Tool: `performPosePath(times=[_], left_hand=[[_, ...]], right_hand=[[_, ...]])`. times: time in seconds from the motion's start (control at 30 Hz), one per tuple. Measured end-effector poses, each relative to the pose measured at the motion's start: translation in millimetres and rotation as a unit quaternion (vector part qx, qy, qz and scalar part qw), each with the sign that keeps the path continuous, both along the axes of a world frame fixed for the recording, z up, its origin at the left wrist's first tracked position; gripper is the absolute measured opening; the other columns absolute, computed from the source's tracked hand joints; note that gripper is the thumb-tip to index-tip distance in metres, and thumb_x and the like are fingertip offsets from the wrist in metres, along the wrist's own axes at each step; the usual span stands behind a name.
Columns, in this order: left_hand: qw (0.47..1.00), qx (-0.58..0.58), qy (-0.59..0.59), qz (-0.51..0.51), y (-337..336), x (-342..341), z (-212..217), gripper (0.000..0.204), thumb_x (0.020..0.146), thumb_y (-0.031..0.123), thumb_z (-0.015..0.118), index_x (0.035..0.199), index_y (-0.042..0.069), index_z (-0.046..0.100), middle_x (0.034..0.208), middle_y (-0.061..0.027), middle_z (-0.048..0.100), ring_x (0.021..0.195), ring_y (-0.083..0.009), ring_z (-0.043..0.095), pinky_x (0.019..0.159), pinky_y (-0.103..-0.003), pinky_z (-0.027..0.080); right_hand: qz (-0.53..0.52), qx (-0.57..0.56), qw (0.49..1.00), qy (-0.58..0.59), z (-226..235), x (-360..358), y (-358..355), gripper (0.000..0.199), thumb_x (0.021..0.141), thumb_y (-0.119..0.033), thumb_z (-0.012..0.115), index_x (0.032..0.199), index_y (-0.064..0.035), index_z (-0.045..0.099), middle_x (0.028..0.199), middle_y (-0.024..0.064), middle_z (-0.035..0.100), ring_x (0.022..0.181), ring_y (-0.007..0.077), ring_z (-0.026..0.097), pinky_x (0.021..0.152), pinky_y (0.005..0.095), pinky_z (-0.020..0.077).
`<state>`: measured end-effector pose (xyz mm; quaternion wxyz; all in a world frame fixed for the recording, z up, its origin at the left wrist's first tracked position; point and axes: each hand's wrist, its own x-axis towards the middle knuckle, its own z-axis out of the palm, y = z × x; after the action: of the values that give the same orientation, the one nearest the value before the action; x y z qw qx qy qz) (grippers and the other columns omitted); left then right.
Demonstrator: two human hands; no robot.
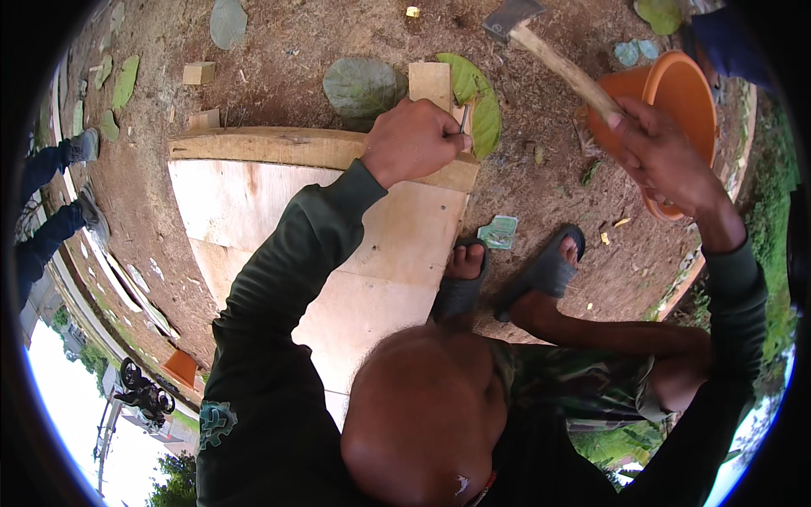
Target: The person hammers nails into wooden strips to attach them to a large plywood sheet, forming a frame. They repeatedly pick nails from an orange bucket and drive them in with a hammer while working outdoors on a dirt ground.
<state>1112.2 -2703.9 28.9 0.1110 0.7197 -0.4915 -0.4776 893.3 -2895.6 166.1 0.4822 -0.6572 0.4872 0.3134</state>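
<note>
Under left hand grip: thin metal nail pinched upright on pale wooden frame edge, not yet driven. Right hand grip closed around wooden-handled hatchet, raised above nail, beside orange plastic bucket.

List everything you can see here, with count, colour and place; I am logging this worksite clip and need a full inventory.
plywood sheet: one, pale wood, flat on the dirt, centre left
wooden batten: one, light brown, along the sheet's far edge
nail: one, grey, upright at the batten's right end
hatchet: one, grey head with wooden handle, raised at upper right
bucket: one, orange, on the ground at right
wood blocks: at least three, pale, on the dirt beyond the batten
leaves: several, green and grey-green, scattered on the dirt
sandals: two, dark grey, on the person's feet
motorbike: one, black, lower left
another person's legs: two, blue trousers, left edge
left hand: grip on the nail
right hand: grip on the hatchet handle
</note>
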Motion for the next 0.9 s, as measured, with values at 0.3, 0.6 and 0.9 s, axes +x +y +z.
performPosePath(times=[0.3,0.6,0.9], left_hand=[[0.996,-0.088,0.009,-0.001,6,-1,2,0.023,0.086,0.032,0.072,0.086,0.009,0.078,0.069,-0.0116,0.068,0.064,-0.0309,0.067,0.063,-0.04,0.053],[0.997,0.005,-0.042,-0.058,2,4,10,0.037,0.088,0.048,0.066,0.091,0.014,0.079,0.086,-0.0087,0.073,0.082,-0.0295,0.07,0.077,-0.042,0.056],[0.938,-0.254,-0.192,-0.138,65,26,22,0.088,0.054,0.072,0.08,0.116,0.011,0.067,0.108,-0.0076,0.066,0.102,-0.0274,0.062,0.093,-0.045,0.044]], right_hand=[[0.006,0.0,1.0,0.005,-9,-22,19,0.039,0.104,-0.038,0.051,0.118,-0.0016,0.057,0.073,0.004,0.049,0.064,0.0131,0.051,0.06,0.0347,0.0437],[-0.009,0.038,0.999,-0.023,2,-11,22,0.035,0.104,-0.037,0.052,0.108,-0.002,0.058,0.071,0.0023,0.048,0.062,0.0115,0.047,0.058,0.0332,0.0412],[-0.007,0.012,0.999,-0.031,2,-9,20,0.031,0.104,-0.032,0.051,0.1,-0.0014,0.056,0.072,0.0063,0.049,0.063,0.0156,0.047,0.061,0.0368,0.0404]])
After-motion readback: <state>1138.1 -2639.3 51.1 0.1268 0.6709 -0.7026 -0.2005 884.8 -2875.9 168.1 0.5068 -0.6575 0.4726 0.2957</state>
